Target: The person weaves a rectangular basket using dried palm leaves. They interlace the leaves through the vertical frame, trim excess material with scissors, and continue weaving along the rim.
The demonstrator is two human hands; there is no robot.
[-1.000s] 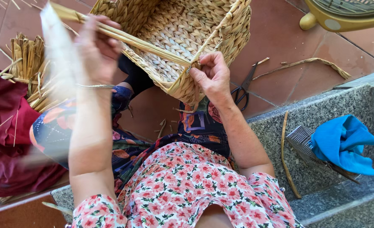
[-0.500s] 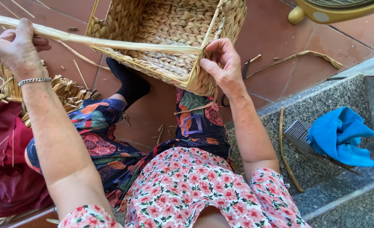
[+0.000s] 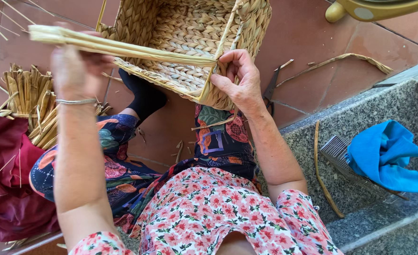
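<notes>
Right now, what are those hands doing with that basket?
A person is sitting down and weaving a straw basket. The left hand pulls a long flat strand out sideways, while the right hand pinches the basket's rim where the strand goes in. More straw lies on the floor nearby, beside a dark red cloth.

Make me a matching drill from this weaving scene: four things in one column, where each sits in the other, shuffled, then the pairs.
Things:
1. woven basket
2. blue cloth
3. dark red cloth
4. long straw strip

Places:
A. on the grey stone step at the right
B. on the red tile floor ahead of the knees
C. stretched from the left hand to the basket rim by the right hand
D. at the left edge, beside a bundle of cut straw

Pairs: 1-B, 2-A, 3-D, 4-C
</notes>
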